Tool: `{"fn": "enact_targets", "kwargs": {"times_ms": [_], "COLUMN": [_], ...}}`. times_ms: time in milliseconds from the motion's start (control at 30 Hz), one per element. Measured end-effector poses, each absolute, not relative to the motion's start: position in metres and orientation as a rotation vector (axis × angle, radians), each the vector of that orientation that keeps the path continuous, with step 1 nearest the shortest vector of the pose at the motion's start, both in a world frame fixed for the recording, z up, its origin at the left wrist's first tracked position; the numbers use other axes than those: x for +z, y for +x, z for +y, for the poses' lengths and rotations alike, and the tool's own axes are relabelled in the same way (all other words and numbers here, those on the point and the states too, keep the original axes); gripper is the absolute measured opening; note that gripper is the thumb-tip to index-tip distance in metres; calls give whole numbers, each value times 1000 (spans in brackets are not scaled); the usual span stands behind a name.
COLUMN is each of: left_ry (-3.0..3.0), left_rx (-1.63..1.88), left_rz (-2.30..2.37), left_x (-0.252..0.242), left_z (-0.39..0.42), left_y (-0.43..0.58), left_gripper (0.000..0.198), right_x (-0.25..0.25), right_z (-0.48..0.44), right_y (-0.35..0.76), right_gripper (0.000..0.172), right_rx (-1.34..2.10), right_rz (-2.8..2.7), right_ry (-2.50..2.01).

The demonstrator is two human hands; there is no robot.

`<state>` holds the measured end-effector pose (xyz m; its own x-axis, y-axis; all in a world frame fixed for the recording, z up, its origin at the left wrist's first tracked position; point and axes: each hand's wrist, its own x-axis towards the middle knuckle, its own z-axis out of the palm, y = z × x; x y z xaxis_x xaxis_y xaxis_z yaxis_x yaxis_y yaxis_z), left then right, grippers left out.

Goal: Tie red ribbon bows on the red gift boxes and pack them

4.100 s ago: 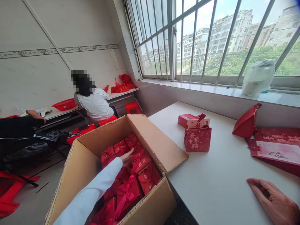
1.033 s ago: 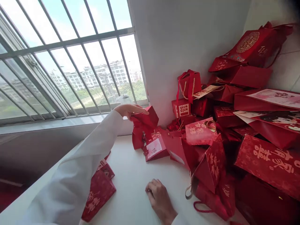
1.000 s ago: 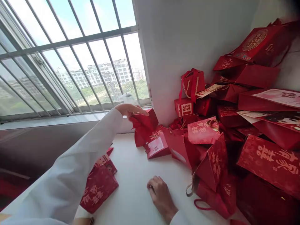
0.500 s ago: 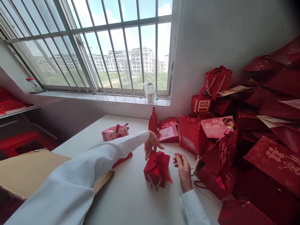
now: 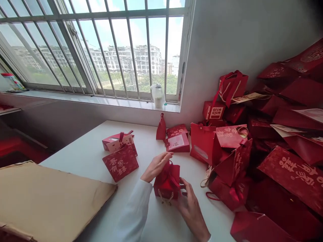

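A small red box (image 5: 167,183) with a red ribbon bow on top and a cord at its front stands on the white table (image 5: 97,196). My left hand (image 5: 157,165) is at its upper left, fingers stretched out, palm toward the box. On the right side, my right hand (image 5: 188,201) lies along the box with its fingers apart and slightly curved, the fingertips beside the wall. Neither hand is closed round the box.
Left on the table are a dark red box with gold characters (image 5: 121,163) and a pink-red box (image 5: 111,140). Cardboard (image 5: 55,198) fills the lower left. Red gift boxes and bags (image 5: 282,191) are heaped at the right. A wrapped cup (image 5: 158,95) stands on the sill.
My left hand has come back from behind the box to its left side. My right hand has moved left and down to the box. The dark red box at left is now uncovered.
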<state>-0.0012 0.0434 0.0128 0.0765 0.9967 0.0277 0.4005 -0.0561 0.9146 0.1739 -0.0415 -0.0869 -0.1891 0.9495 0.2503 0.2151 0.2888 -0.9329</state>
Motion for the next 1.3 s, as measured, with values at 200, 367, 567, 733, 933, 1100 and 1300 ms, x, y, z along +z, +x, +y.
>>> {"fn": "enact_targets", "kwargs": {"times_ms": [200, 367, 567, 733, 933, 1100, 1300], "left_ry": [1538, 1474, 1575, 1473, 1365, 1305, 1035], "left_rx": [1218, 1283, 1264, 1314, 1399, 1388, 1701], "left_rz": [1368, 1417, 1457, 1404, 1337, 1344, 1297], "left_x": [-24, -24, -24, -29, -35, -39, -38], "left_z": [1, -14, -6, -7, -10, -8, -4], "left_y": [2, 13, 16, 18, 21, 20, 7], "left_gripper": [47, 40, 28, 40, 48, 49, 42], "right_x": [-84, -90, -88, -52, -17, -14, -19], "right_z": [-6, 4, -16, -31, -22, -19, -25], "right_y": [174, 183, 202, 209, 186, 193, 216], "right_gripper": [30, 31, 34, 42, 16, 28, 38], "right_rx": [969, 999, 1128, 879, 556, 428, 471], "right_rz": [-1526, -1363, -1381, -1562, -1844, -1687, -1447], "right_ry": [-1120, -1169, -1234, -1189, -1242, -1339, -1508]}}
